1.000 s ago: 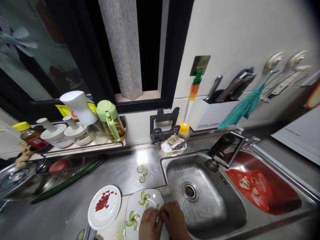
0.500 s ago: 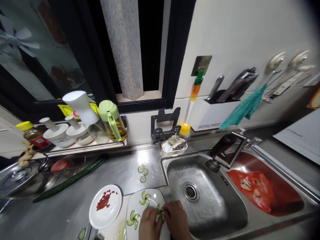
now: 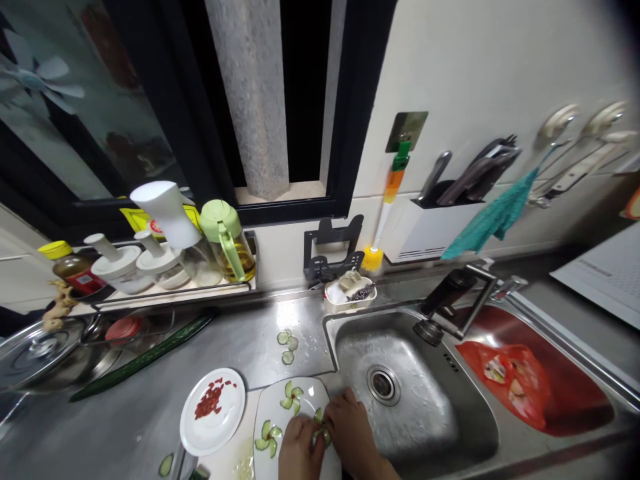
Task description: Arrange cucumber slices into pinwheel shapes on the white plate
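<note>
Both hands are over a white square plate (image 3: 266,403) at the bottom middle. My left hand (image 3: 301,448) has its fingers closed at the left side of a small group of cucumber slices (image 3: 319,417). From the right, my right hand (image 3: 351,430) pinches at the same slices; its fingertips partly cover them. Two flower shapes of cucumber pieces with small red centres lie on the plate: an upper flower (image 3: 291,397) and a lower-left flower (image 3: 269,437). To the left stands a round white plate (image 3: 187,427) with red dried berries (image 3: 209,400).
Loose cucumber slices (image 3: 287,341) lie on the steel counter. A long whole cucumber (image 3: 145,359) rests at the left, below the condiment rack (image 3: 175,293). Right of my hands is the sink (image 3: 420,400) with its black faucet (image 3: 445,300); a red bag (image 3: 525,380) sits in the second basin.
My right hand has shifted slightly, its knuckles rising a little over the slices. My left hand stays nearly in place. The whole view has moved a few pixels.
</note>
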Motion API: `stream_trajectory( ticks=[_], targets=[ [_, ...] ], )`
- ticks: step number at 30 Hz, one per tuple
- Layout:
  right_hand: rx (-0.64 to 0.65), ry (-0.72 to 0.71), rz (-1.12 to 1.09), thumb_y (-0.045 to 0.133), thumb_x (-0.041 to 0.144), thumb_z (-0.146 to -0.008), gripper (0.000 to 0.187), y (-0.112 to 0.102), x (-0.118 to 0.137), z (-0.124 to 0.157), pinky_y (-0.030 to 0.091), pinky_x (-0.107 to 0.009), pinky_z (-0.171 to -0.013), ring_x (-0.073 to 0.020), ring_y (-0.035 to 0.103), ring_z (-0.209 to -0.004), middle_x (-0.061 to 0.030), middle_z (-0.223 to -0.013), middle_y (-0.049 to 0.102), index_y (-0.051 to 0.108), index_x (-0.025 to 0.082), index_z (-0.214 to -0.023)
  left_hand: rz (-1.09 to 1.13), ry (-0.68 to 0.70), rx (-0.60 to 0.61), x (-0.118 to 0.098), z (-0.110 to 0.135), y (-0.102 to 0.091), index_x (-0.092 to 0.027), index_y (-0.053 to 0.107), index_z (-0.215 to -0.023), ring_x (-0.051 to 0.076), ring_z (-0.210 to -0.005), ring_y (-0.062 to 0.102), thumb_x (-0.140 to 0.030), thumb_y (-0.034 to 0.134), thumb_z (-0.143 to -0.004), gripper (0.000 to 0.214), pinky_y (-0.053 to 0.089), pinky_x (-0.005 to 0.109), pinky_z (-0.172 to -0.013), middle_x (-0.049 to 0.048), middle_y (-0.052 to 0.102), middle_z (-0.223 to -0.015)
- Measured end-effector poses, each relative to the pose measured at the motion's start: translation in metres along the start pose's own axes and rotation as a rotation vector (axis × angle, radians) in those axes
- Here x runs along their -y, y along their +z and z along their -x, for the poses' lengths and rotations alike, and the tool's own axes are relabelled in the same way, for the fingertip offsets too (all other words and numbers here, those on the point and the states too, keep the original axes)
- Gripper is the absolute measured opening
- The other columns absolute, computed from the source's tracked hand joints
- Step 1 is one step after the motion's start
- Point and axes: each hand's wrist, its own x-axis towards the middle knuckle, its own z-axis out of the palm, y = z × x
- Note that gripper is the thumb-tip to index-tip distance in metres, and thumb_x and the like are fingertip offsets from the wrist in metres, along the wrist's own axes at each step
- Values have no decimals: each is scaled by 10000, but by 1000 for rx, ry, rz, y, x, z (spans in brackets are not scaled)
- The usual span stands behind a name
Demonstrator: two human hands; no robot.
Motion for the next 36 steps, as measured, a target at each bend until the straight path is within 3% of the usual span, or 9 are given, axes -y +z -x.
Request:
stream_trajectory(
  ticks=[6, 17, 21, 36],
  targets=[
    [12, -4, 6, 438, 187, -855, 248, -2, 2, -1, 360, -408, -771, -288, 546, -1053, -94, -973, 700, 682, 172, -815, -10, 14, -7, 2, -1, -2, -224, 657, -813, 140, -709, 645, -176, 560, -788, 112, 527, 235, -632, 17, 652, -733],
    [9, 215, -154, 473, 212, -811, 204, 1, 3, 9, 400, -322, -744, -231, 581, -946, -65, -860, 701, 674, 189, -789, 55, -10, -63, -6, -2, -1, -231, 662, -847, 148, -749, 641, -285, 489, -872, 182, 537, 255, -673, 35, 654, -770],
    [10, 249, -149, 467, 207, -817, 211, 4, 5, 8, 404, -327, -748, -238, 583, -960, -63, -886, 704, 677, 194, -814, 29, 72, -46, -2, -4, -3, -237, 665, -846, 135, -702, 637, -265, 506, -860, 163, 531, 232, -627, 23, 650, -735],
    [20, 219, -160, 468, 205, -821, 227, 2, 2, 7, 411, -302, -769, -226, 581, -955, -57, -869, 708, 694, 195, -807, 7, 100, -33, 4, -7, -2, -231, 680, -804, 121, -665, 631, -255, 496, -869, 197, 516, 209, -585, 23, 639, -693]
  ],
)
